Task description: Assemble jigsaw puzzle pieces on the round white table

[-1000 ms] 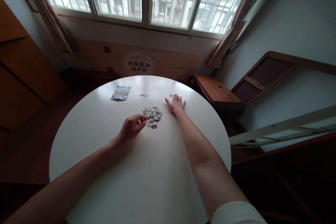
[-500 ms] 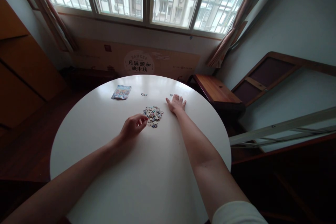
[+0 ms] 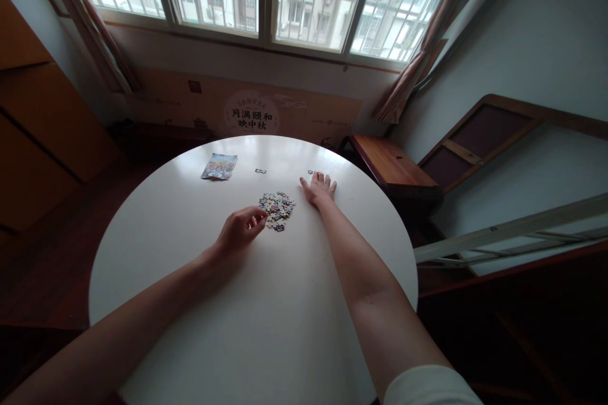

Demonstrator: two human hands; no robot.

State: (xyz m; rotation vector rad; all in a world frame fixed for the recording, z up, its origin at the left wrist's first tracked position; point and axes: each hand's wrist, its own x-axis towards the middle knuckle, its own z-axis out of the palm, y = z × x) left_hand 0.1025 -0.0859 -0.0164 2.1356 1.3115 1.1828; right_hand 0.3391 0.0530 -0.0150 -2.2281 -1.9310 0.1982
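Note:
A pile of loose jigsaw puzzle pieces [image 3: 279, 205] lies in the middle of the white round table [image 3: 256, 304]. My left hand [image 3: 241, 228] is at the pile's left edge, fingers curled and thumb and fingertips brought together; whatever is between them is too small to make out. To the right of the pile, my right hand [image 3: 320, 188] rests with its fingers spread, palm down. Just beyond its fingertips is a small puzzle piece [image 3: 310, 171], partly covered by the hand. Two or so joined pieces [image 3: 261, 171] lie behind the pile.
A colourful printed sheet or packet [image 3: 219, 166] lies at the table's far left. Beyond the table's right edge stands a wooden stool or bench [image 3: 392, 161]. A printed cardboard panel [image 3: 294, 107] leans under the barred window.

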